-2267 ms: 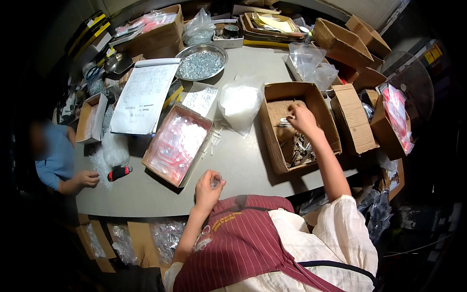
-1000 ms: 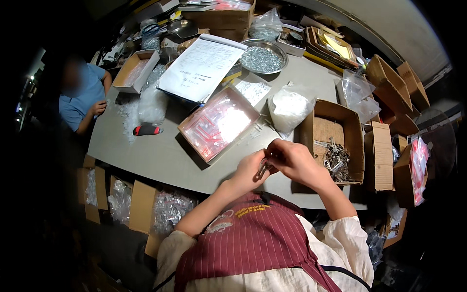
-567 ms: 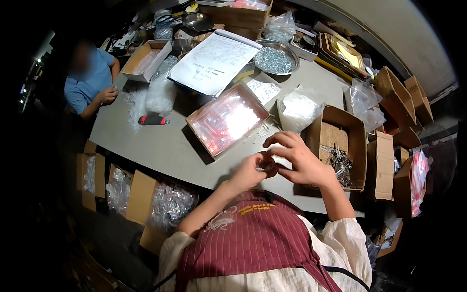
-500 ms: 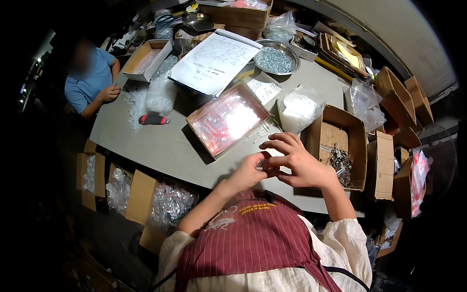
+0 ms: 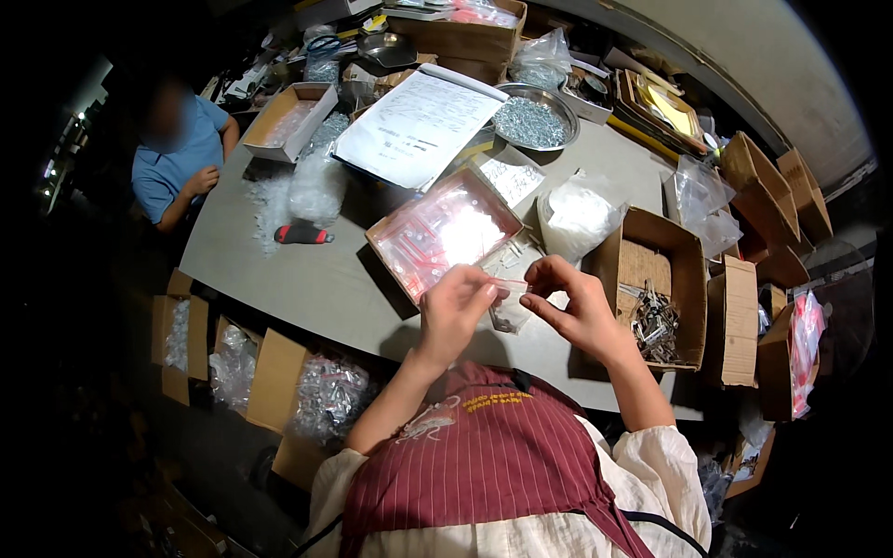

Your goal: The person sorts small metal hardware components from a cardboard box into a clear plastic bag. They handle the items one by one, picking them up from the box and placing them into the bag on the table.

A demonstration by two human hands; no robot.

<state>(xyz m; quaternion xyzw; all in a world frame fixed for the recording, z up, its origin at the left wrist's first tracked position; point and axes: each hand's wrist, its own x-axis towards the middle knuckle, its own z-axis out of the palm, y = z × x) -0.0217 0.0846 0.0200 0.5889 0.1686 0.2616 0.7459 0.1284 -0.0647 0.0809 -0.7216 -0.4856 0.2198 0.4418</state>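
Note:
A small clear zip bag with a red line along its top hangs between my hands over the near side of the table. My left hand pinches its left top corner between thumb and fingers. At the other end of the red line, the thumb and forefinger of my right hand close on the right corner. What the bag contains is too small to make out. Just beyond my hands stands a shallow cardboard box of flat clear bags with red lines.
Right of my hands, an open carton holds metal parts. A bag of white pieces stands beside it. Farther back are a metal bowl of small parts and a clipboard. A red-black tool lies left. A person is at far left.
My hands have moved apart from their close overlap. The bag, mostly hidden by my fingers before, now hangs stretched between them. The whole view has shifted slightly.

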